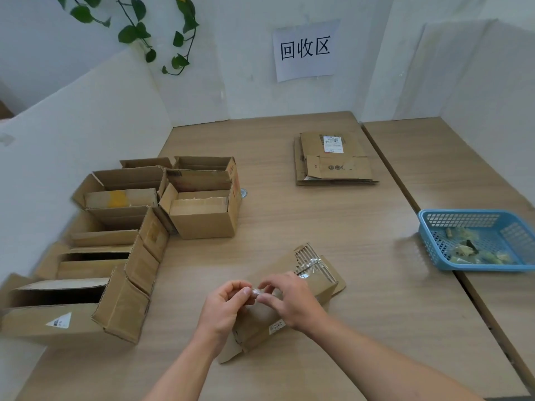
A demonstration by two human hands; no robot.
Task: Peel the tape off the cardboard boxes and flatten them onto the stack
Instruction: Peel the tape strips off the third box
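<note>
Ctr: box (315, 285) w/ tape (307, 266) part-peeled; open boxes (202, 218) left, stack (333, 166) far.

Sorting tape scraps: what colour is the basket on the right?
The basket is blue, with latticed walls; the head view shows it best.

Open brown cardboard boxes (202, 218) cluster at the left of the pale wooden worktop (289, 227). A stack of flattened brown cardboard (333, 166) lies behind, right of centre. A blue plastic basket (425, 227) at the right holds tape scraps (469, 251). A small brown cardboard box (260, 322) lies front centre beneath the left hand (225, 306) and right hand (291, 299), with a clear tape wad (256, 292) between them.
</note>
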